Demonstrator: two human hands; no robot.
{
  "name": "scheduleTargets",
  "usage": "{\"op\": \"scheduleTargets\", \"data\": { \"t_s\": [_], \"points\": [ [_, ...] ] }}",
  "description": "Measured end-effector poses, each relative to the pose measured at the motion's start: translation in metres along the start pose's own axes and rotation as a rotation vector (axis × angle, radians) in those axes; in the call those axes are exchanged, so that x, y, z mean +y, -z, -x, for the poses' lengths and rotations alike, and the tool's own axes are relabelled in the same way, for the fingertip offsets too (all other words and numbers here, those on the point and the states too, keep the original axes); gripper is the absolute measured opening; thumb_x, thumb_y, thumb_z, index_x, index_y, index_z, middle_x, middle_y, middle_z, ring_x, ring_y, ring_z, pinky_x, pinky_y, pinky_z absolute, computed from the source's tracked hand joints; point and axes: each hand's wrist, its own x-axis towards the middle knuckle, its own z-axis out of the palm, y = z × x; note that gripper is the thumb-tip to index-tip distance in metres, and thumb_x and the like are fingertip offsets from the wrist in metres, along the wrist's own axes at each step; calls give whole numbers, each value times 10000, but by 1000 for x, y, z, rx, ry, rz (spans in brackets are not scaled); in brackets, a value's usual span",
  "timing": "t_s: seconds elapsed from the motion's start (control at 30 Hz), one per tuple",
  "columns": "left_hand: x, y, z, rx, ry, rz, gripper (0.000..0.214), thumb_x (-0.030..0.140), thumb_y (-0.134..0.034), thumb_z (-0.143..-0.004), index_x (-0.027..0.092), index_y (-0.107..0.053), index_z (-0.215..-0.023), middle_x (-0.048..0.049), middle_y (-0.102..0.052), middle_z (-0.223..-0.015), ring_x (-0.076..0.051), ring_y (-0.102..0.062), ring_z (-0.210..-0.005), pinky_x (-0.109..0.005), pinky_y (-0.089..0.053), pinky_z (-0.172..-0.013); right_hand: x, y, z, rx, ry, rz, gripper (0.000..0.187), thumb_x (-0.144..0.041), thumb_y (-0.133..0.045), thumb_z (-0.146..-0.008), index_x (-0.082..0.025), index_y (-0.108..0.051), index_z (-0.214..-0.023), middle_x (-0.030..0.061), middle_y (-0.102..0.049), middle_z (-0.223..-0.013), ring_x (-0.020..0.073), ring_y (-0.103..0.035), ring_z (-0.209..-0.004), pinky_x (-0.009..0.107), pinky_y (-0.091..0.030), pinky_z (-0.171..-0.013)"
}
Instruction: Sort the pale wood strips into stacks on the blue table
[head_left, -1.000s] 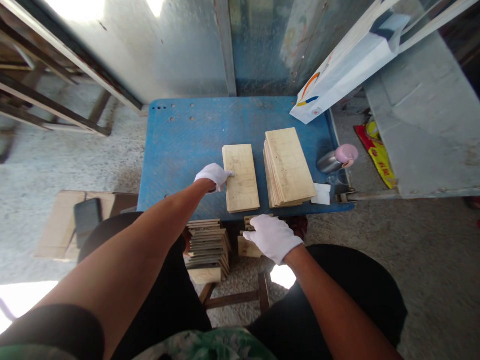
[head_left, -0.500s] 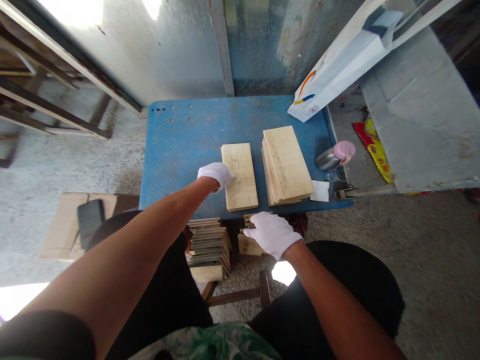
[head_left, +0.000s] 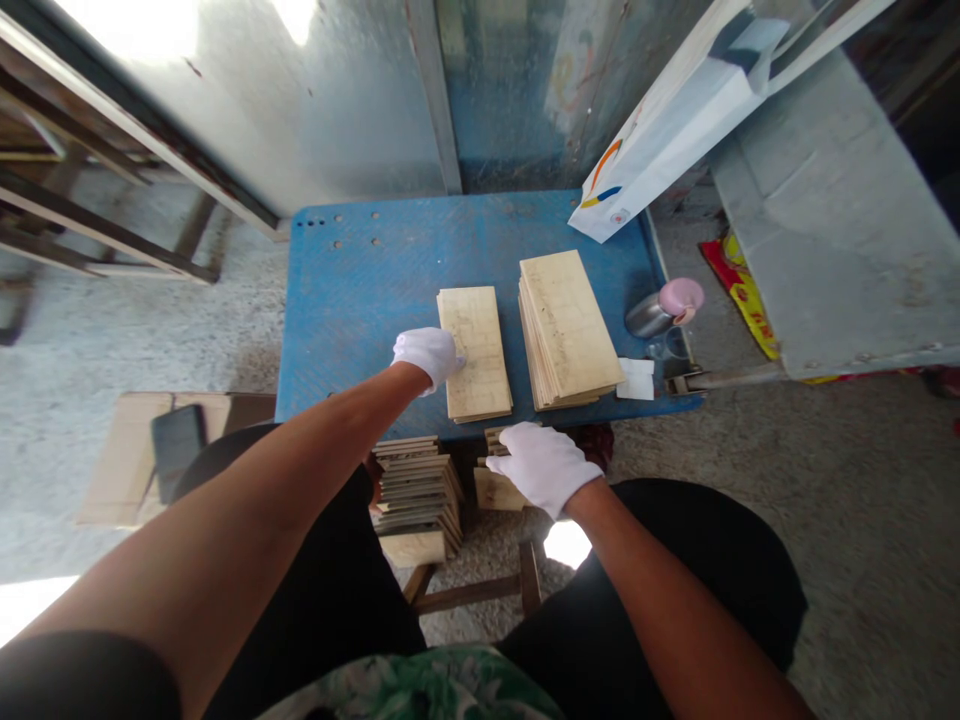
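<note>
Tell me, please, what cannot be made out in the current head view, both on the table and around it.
All in the head view:
- left grip: its back hides its underside, so its hold on the smaller board stack is unclear.
- boards below the table edge: partly covered by the right grip.
- white bag: top cut off by the upper edge.
- red-and-yellow packet: partly behind the grey panel; its print is too small.

- 2 cloth gloves point(head_left: 425, 355) point(head_left: 545, 468) are white.
- 2 stacks of rectangular wooden boards point(head_left: 478, 350) point(head_left: 571, 325) are pale tan, dark-flecked.
- The rectangular tabletop point(head_left: 352, 300) is blue.
- The silver metal flask point(head_left: 645, 317) has a pink lid point(head_left: 681, 297).
</note>
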Motion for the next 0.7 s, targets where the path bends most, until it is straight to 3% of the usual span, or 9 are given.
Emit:
{"op": "scheduleTargets", "data": {
  "t_s": [0.33,0.43,0.5,0.6,0.7],
  "points": [
    [-4,10,4,-18,-22,-81,678,715,-515,-755,110,-714,-988,-210,-691,-948,-369,-657,-916,-427,-523,-753,0,-3,-2,1,5,16,354,-476,-539,-894,-172,-670,-1018,128,-687,-1025,283,-671,-951,339,-488,-764],
    [-5,15,11,38,-53,-119,688,722,-425,-798,119,-715,-959,-187,-687,-921,-342,-657,-888,-405,-516,-728,0,-3,-2,9,12,18,344,-473,-541,-892,-175,-670,-1006,124,-690,-1015,284,-672,-946,342,-488,-762],
    [-3,12,18,106,-130,-123,683,710,-414,-808,124,-700,-1011,-177,-678,-948,-329,-650,-902,-405,-509,-746,0,-2,-2,13,18,23,344,-472,-539,-894,-175,-668,-1009,125,-689,-1019,285,-671,-950,342,-488,-765],
    [4,-8,31,212,-362,-109,742,671,-532,-764,166,-549,-1307,-176,-602,-1216,-340,-568,-1131,-437,-456,-919,0,-2,-2,19,20,24,344,-475,-541,-893,-174,-668,-1000,122,-689,-1020,285,-673,-948,342,-490,-765],
    [12,-38,38,271,-550,-111,982,613,-657,-689,213,-277,-1501,-204,-297,-1526,-381,-307,-1388,-498,-282,-1096,1,-4,-2,19,17,20,354,-484,-541,-889,-172,-672,-993,120,-693,-1011,291,-676,-934,349,-498,-750]
  ]
}}
